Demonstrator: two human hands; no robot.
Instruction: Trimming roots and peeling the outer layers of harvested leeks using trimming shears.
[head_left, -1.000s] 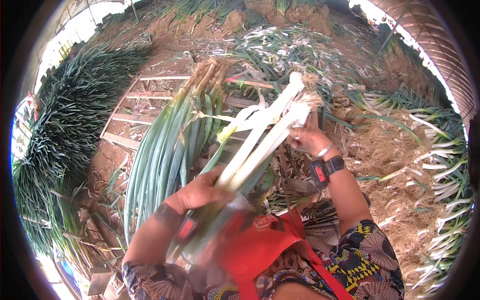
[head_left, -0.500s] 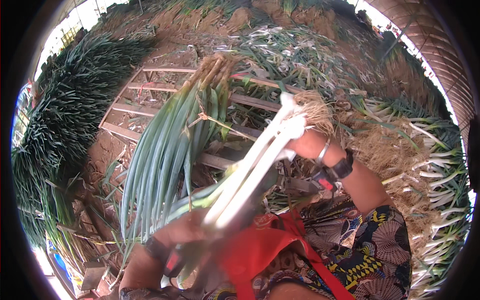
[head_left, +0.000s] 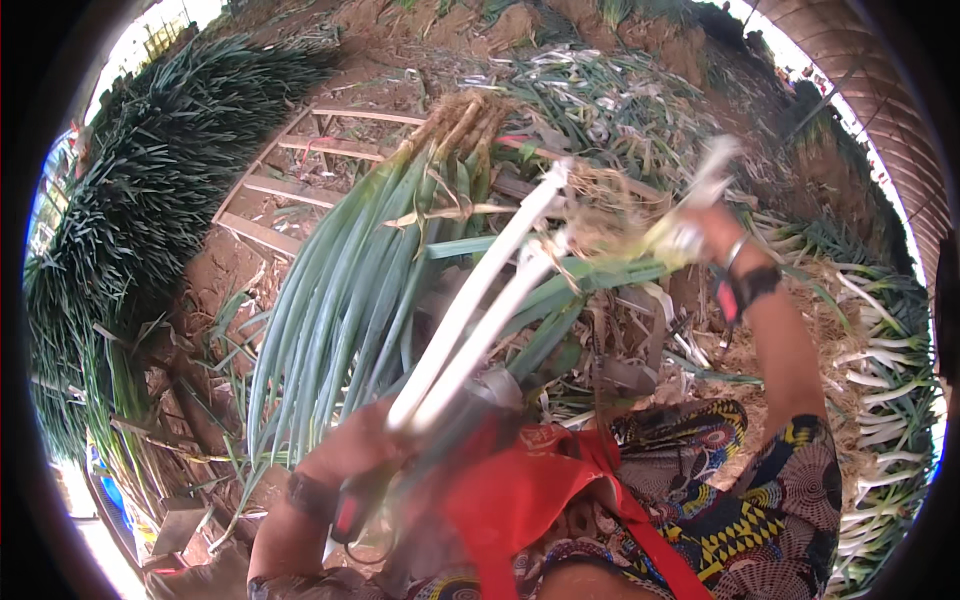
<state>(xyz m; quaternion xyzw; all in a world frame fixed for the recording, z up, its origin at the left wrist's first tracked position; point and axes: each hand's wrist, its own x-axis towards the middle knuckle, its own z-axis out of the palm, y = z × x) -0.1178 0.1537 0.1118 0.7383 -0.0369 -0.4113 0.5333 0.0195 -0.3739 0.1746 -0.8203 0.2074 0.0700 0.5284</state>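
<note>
My left hand (head_left: pixel 362 438), low in the middle, is wrapped round the lower stalks of a few spring onions (head_left: pixel 492 265). Their white stems slant up to the right and end in tangled brown roots (head_left: pixel 605 205), partly smeared by motion. Off to the right of those roots, my right hand (head_left: pixel 712 238) is closed on a peeled outer leaf (head_left: pixel 590 285). Its green length trails back left behind the white stems, and a blurred pale end sticks up above the fingers. Just left of the held stems lies a bunch of unpeeled spring onions (head_left: pixel 345 285), roots at the far end.
Under the bunch is a slatted wooden rack (head_left: pixel 292 190). A dense heap of green onions (head_left: pixel 150 170) fills the left side. Peeled white onions (head_left: pixel 885 395) lie in a row at the right. Leaf scraps (head_left: pixel 610 90) litter the ground beyond the rack.
My right hand has moved from the root end out to the right, drawing a green leaf away from the stems. My left hand and the held onions have shifted slightly left.
</note>
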